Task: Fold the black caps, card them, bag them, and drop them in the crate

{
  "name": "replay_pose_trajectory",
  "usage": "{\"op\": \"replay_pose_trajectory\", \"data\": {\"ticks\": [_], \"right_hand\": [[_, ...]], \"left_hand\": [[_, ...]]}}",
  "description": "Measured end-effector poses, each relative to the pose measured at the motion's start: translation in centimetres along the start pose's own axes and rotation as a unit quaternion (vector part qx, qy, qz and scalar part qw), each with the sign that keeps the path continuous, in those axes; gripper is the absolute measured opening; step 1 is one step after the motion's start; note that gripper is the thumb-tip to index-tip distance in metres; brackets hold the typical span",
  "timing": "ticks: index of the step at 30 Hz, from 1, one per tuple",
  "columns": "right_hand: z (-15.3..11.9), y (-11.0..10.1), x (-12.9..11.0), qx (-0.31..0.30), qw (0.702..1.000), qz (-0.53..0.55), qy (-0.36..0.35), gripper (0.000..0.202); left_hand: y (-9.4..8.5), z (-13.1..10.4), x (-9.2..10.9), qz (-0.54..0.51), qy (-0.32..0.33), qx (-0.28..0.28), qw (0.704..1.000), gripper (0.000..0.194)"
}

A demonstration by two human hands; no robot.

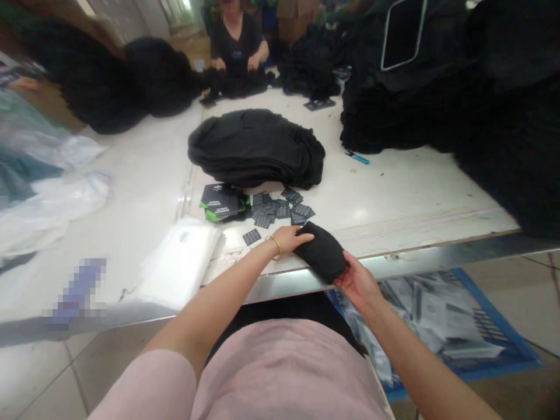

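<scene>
A folded black cloth [321, 252] is held between both hands over the table's front edge. My left hand [289, 238] grips its upper left end, thumb on top. At the lower right end my right hand [356, 280] has its fingers around the edge. Small black labels [282, 209] lie scattered just beyond my left hand, and one label [251, 236] sits apart. Left of them is a stack of black and green cards [220, 199]. Behind these rests a pile of folded black garments [258, 146].
White plastic bags [181, 259] lie at the table's [415, 192] front left. Blue snips [359, 157] lie near large black cloth heaps [394, 111] on the right. A blue crate [481, 309] with packets stands below. Across the table a person [238, 44] handles black cloth.
</scene>
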State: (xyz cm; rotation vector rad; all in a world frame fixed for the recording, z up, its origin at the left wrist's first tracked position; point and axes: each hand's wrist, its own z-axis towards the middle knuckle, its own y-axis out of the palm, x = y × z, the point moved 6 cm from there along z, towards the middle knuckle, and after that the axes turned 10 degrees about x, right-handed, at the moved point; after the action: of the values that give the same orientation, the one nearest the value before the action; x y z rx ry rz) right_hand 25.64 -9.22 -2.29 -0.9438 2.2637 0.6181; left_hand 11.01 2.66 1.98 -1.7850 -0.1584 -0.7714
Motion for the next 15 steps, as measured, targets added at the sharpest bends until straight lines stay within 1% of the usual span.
{"op": "replay_pose_trajectory", "data": {"ticks": [1,2,4,5,6,7,8,9,10,11,12,13,14,15], "right_hand": [[-0.1,0.2,0.1,-0.006,1.0,0.01,0.015,0.02],[-0.4,0.5,0.0,-0.016,1.0,0.007,0.009,0.02],[-0.8,0.8,-0.1,-0.035,0.999,-0.004,-0.025,0.021],[-0.9,0.9,-0.2,-0.039,0.998,-0.004,-0.042,0.024],[-1.0,0.9,-0.2,-0.037,0.998,0.003,-0.055,0.028],[-1.0,0.8,-0.2,-0.033,0.998,0.018,-0.058,0.029],[-1.1,0.7,0.0,-0.029,0.997,0.043,-0.052,0.026],[-1.2,0.8,0.2,-0.03,0.996,0.074,-0.037,0.022],[-1.4,0.9,0.6,-0.036,0.994,0.104,-0.018,0.019],[-1.8,1.1,1.1,-0.044,0.991,0.129,0.004,0.016],[-2.4,1.3,1.7,-0.053,0.988,0.145,0.028,0.016],[-3.0,1.5,2.3,-0.065,0.985,0.15,0.053,0.017],[-3.7,1.6,3.0,-0.08,0.983,0.146,0.077,0.017],[-4.3,1.6,3.5,-0.099,0.982,0.129,0.096,0.017]], "left_hand": [[0.3,0.3,0.1,0.029,-0.029,0.021,0.999,0.047],[0.5,0.5,0.2,0.058,-0.057,0.045,0.996,0.046],[0.6,0.5,0.4,0.086,-0.093,0.097,0.987,0.044],[0.5,0.2,0.5,0.068,-0.098,0.126,0.985,0.043],[0.4,-0.3,0.5,0.022,-0.099,0.161,0.982,0.043],[0.1,-1.1,0.3,-0.045,-0.109,0.203,0.972,0.044],[0.1,-2.2,-0.2,-0.132,-0.133,0.241,0.952,0.048],[0.4,-3.4,-0.8,-0.229,-0.171,0.263,0.922,0.053],[1.2,-4.6,-1.3,-0.327,-0.215,0.26,0.883,0.058],[2.4,-5.8,-1.5,-0.417,-0.255,0.237,0.84,0.061],[3.5,-6.7,-1.3,-0.492,-0.279,0.209,0.798,0.063],[4.3,-7.4,-0.8,-0.55,-0.283,0.19,0.762,0.063],[4.7,-7.9,-0.3,-0.592,-0.274,0.191,0.733,0.063],[4.6,-8.2,0.1,-0.622,-0.26,0.209,0.709,0.062]]}}
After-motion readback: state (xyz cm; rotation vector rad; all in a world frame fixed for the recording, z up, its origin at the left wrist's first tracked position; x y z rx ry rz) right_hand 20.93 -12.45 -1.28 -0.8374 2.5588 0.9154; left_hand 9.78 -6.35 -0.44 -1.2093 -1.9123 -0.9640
